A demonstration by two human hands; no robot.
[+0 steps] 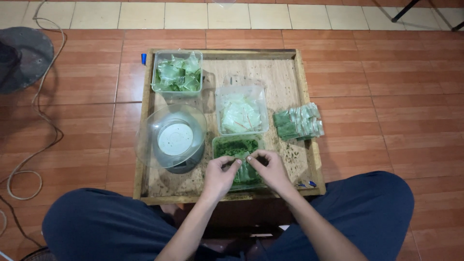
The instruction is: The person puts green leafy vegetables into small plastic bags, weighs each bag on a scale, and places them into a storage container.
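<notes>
My left hand (220, 175) and my right hand (270, 169) meet over a clear tub of green shredded leaf (232, 145) at the tray's near edge. Between their fingertips both hands pinch a small clear packet with green filling (245, 162). The lower part of the packet and part of the tub are hidden behind my hands.
A low wooden tray (302, 87) sits on the tiled floor. On it stand a kitchen scale under a clear bowl (174, 137), a tub of filled packets (177, 73), a tub of pale bags (240, 113) and a row of finished packets (298, 122). A fan base (21, 58) and a cable (34, 125) lie at left.
</notes>
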